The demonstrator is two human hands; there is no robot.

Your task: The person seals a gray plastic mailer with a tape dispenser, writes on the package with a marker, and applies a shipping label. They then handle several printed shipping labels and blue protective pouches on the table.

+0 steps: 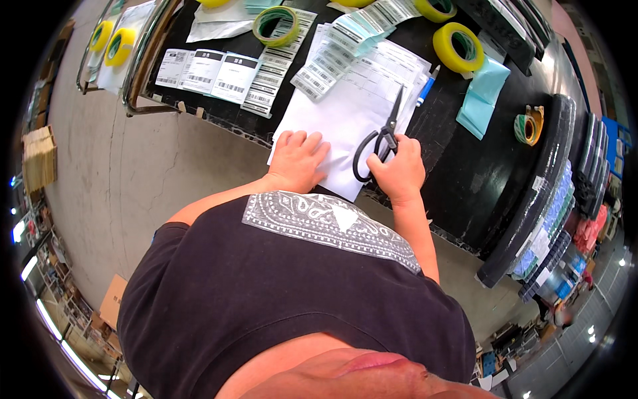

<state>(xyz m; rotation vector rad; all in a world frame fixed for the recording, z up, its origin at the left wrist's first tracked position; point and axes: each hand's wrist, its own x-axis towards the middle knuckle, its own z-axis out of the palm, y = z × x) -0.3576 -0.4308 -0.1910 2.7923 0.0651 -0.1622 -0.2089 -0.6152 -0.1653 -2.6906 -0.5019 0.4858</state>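
Note:
A white sheet of paper [345, 116] lies on the black table [465, 173] in front of me. My left hand [298, 159] rests flat on the sheet's near corner, fingers spread. My right hand [399, 169] grips the handles of black scissors [382, 136] whose blades lie shut on the paper, pointing away from me. A stack of printed sheets [399, 63] lies under the far edge of the white sheet.
Yellow tape rolls [457, 46], a green-lined roll [275, 25], barcode label strips [269, 80], white label packets [212, 70], a blue pen [427, 86] and pale blue sheets [482, 96] lie on the table. A small tape roll [528, 126] sits at right. Concrete floor [119, 179] at left.

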